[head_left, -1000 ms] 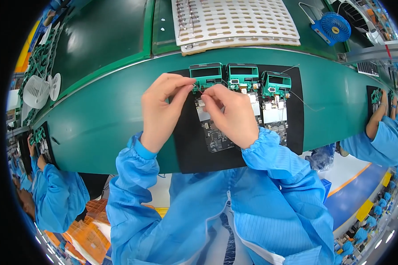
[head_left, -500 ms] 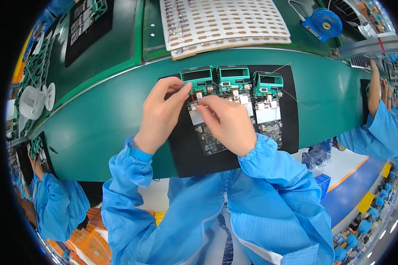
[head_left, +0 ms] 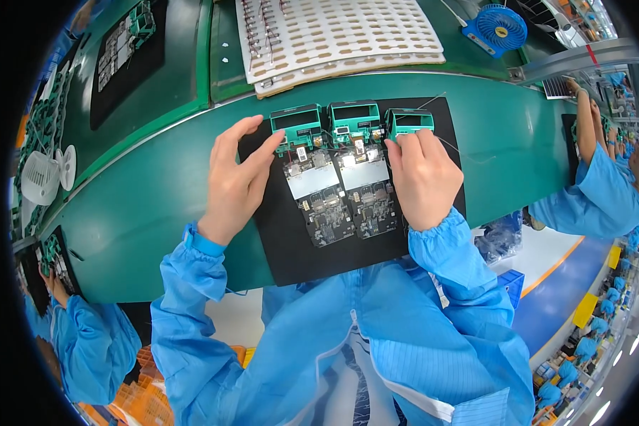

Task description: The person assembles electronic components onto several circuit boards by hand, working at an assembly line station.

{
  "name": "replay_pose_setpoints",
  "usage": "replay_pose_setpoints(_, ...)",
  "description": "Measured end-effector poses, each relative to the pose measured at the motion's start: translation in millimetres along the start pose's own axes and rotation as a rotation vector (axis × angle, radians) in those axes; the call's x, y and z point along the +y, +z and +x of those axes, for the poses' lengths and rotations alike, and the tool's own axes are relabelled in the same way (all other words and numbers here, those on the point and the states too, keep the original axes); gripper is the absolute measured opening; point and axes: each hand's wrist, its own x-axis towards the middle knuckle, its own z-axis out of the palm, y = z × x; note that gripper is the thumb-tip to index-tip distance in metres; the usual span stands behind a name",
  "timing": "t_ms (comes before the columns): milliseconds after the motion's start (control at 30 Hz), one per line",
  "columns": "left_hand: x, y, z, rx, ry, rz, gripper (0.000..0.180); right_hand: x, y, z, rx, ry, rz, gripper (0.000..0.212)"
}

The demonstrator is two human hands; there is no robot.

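Three green plastic frames stand in a row at the far side of a black mat (head_left: 291, 263): a left frame (head_left: 295, 121), a middle frame (head_left: 353, 113) and a right frame (head_left: 409, 119). Circuit boards extend toward me from them, a left board (head_left: 326, 216) and a middle board (head_left: 373, 206) in plain sight. My left hand (head_left: 238, 177) is open beside the left frame, thumb and forefinger apart, the thumb tip at its corner. Over the right frame's near edge, my right hand (head_left: 427, 177) is closed with bent fingers; what they pinch is hidden, as is most of the board there.
White perforated trays (head_left: 341, 42) with small wired parts lie beyond the bench edge, with a blue fan (head_left: 498, 30) to their right. A thin wire (head_left: 461, 150) sticks out right of my right hand. Co-workers in blue sit at the left (head_left: 96, 341) and right (head_left: 589, 192).
My right hand has moved from the left assembly to the right frame, uncovering the left and middle boards. My left hand has drawn back slightly, its fingers wider apart. The whole view has shifted a little.
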Motion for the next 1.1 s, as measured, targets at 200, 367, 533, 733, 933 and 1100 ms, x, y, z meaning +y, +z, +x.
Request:
replay_pose_setpoints(200, -5.9, -3.5, -1.2, -0.006, 0.177, 0.170, 0.051, -1.1, 6.9, 5.9, -0.017, 0.020, -0.009, 0.018)
replay_pose_setpoints(367, -8.8, -6.3, 0.0, 0.011, 0.229, 0.167, 0.043, 24.5, 9.9, 5.3, -0.025, 0.390, 0.597, 0.012)
replay_pose_setpoints(533, -19.2, -4.7, -3.3, 0.084, 0.239, 0.058, 0.036, -0.6, 8.3, 0.3, 0.046, 0.264, 0.695, 0.011)
replay_pose_setpoints(733, -23.1, -12.8, 7.9, 0.055, 0.444, 0.119, 0.028, -33.5, 24.1, 17.6, -0.033, -0.157, 0.456, 0.016)
replay_pose_setpoints(933, -36.6, -14.4, 15.8, 0.022, 0.591, 0.114, 0.031, -57.0, 16.7, 19.9, -0.211, -0.219, 0.084, 0.017)
replay_pose_setpoints(1100, -36.3, -17.6, 23.7, 0.019, 0.688, 0.170, 0.023, -66.0, 17.9, 25.6, -0.259, -0.121, 0.066, 0.021)
